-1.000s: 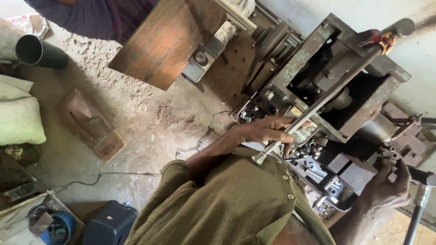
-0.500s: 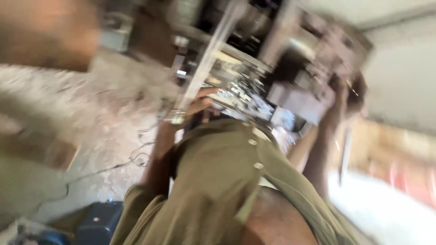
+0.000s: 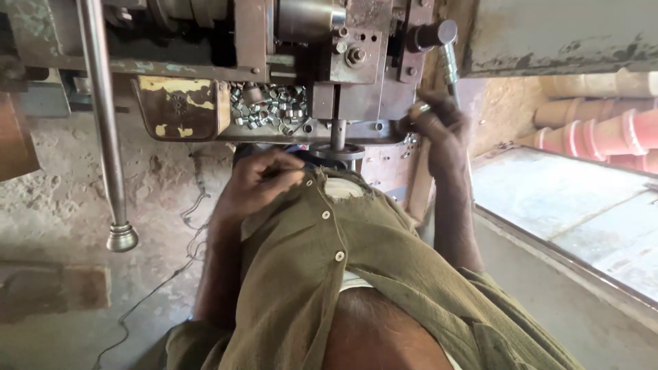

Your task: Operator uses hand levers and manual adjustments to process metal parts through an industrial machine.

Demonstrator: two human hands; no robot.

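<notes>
We're looking straight down at an old metal press machine [image 3: 356,62], and everything here sits relative to it. Our right hand [image 3: 435,127] is reaching up at the press's right side, fingers curled around a ribbed metal handle [image 3: 449,65] hanging down from a round black knob [image 3: 433,34]; the grip looks closed around it, though the fingertips are partly hidden, so we can't tell how tight. Our left hand [image 3: 264,181] is hovering just below the front of the press, fingers pinched together on something thin and dark that's too small to make out. Right beside that hand, the vertical punch rod [image 3: 337,133] is coming down into a round die [image 3: 337,152]. On the press's ledge, left of the punch, a heap of small shiny metal rings [image 3: 271,106] is lying in a tray. A long steel lever bar [image 3: 103,123] is hanging down at the press's far left.
</notes>
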